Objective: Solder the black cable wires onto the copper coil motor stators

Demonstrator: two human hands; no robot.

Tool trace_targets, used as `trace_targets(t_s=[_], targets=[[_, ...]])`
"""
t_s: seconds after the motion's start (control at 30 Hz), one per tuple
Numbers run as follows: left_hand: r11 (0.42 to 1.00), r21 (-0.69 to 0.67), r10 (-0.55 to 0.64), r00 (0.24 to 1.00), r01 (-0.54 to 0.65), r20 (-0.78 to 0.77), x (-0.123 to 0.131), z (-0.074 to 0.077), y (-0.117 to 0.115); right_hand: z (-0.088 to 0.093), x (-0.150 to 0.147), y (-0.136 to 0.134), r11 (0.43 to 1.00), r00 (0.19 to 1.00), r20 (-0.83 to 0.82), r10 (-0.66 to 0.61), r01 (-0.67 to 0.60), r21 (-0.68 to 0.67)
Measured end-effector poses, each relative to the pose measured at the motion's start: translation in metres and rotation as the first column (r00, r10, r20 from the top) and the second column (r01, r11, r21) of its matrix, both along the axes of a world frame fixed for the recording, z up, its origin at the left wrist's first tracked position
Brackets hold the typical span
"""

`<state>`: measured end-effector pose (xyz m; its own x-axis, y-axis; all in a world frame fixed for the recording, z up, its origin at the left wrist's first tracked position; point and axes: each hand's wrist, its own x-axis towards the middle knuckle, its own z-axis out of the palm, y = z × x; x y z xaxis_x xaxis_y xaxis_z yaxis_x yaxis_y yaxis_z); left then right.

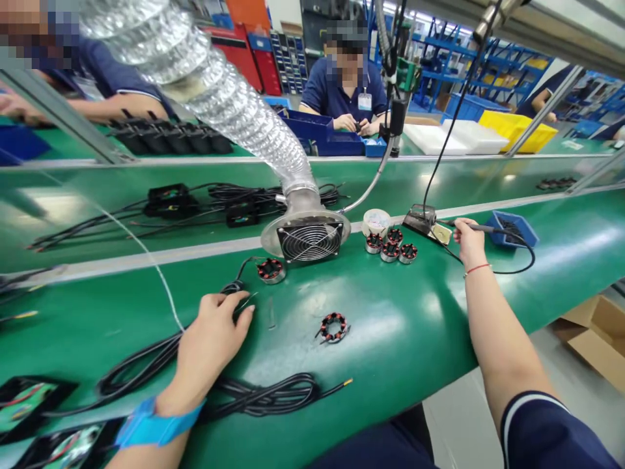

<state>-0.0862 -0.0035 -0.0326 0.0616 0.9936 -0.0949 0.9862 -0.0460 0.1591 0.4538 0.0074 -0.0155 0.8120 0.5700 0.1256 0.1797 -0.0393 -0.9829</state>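
My left hand (pixel 213 335), with a blue wrist band, hovers over the left part of the green bench. Its fingers are closed around a thin solder wire (pixel 159 270), whose end pokes out past the fingertips. Black cable (pixel 141 365) lies coiled under and beside this hand. In my right hand (pixel 471 244) is a soldering iron (pixel 483 228), close to its stand (pixel 420 218) and a yellowish sponge (pixel 442 234). Between the hands, a copper-wound stator ring (pixel 334 327) rests on the bench. Another stator (pixel 271 270) sits beyond my left fingers, beside a cable.
A fan with a round grille (pixel 311 241) hangs at the end of a silver duct (pixel 244 98). Several stators (pixel 390 251) stand near a tape roll (pixel 375 221). A blue bin (pixel 512 228) is at right. Circuit boards (pixel 73 449) lie lower left. A co-worker (pixel 344 85) sits opposite.
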Motion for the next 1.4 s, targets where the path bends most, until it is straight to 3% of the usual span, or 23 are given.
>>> trace_targets(t_s=[0.1,0.23,0.37,0.43,0.5,0.77,1.03,1.27,1.4], targets=[[1.0,-0.01,0.026,0.999,-0.026,0.029,-0.002,0.0,0.001,-0.009,-0.011,0.009,0.99,0.992,0.021,0.127,-0.126,-0.055],[0.999,-0.022,0.04,0.998,-0.039,0.049,-0.002,0.001,0.002,-0.018,-0.046,-0.008,0.951,0.93,0.203,0.307,-0.289,-0.111],[0.999,-0.021,0.049,0.997,-0.048,0.055,-0.002,0.002,0.002,-0.017,-0.084,-0.034,0.788,0.689,0.383,0.615,-0.542,-0.29],[0.998,-0.019,0.057,0.997,-0.055,0.06,-0.003,0.001,0.003,-0.016,-0.094,-0.039,0.72,0.582,0.425,0.693,-0.581,-0.38],[0.998,-0.011,0.056,0.996,-0.055,0.073,-0.005,-0.001,0.004,-0.017,-0.098,-0.037,0.698,0.529,0.456,0.716,-0.564,-0.442],[0.998,0.015,0.054,0.992,-0.056,0.114,-0.01,-0.008,0.006,-0.024,-0.088,-0.021,0.724,0.497,0.528,0.689,-0.438,-0.533],[1.0,0.009,0.026,0.988,-0.028,0.154,-0.012,-0.006,0.007,-0.03,-0.102,-0.023,0.765,0.479,0.597,0.643,-0.369,-0.527],[1.0,0.004,0.027,0.983,-0.028,0.18,-0.011,-0.005,0.008,-0.038,-0.11,-0.011,0.821,0.561,0.609,0.56,-0.278,-0.499],[1.0,0.009,0.022,0.983,-0.024,0.182,-0.01,-0.004,0.008,-0.033,-0.11,-0.018,0.81,0.566,0.585,0.582,-0.333,-0.484]])
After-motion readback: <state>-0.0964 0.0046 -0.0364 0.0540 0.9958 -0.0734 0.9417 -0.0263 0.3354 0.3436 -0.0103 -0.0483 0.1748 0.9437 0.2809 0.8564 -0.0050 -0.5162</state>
